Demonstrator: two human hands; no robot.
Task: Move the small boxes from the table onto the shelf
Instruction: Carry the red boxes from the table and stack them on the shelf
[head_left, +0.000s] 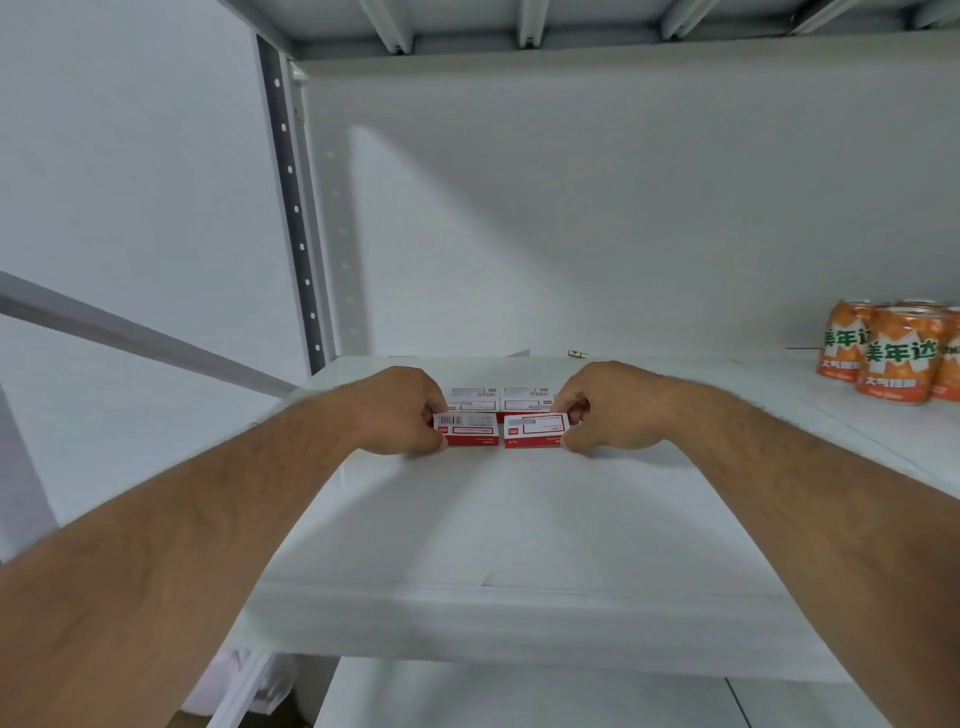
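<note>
We find both hands on the white shelf (519, 519). The left hand (400, 410) pinches the left box (466, 430) by its outer end; the right hand (602, 410) pinches the right box (534, 431) likewise. Both boxes sit side by side, just apart. At 12 o'clock behind them, two more boxes (498, 401) rest. Orange cans (893, 353) stand at 3 o'clock.

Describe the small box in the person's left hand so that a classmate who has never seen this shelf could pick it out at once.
On the white metal shelf board, left of the orange drink cans, lie four small red-and-white cardboard boxes. The left hand pinches the front left box. Unlike its front neighbour, its top shows a barcode.
</note>
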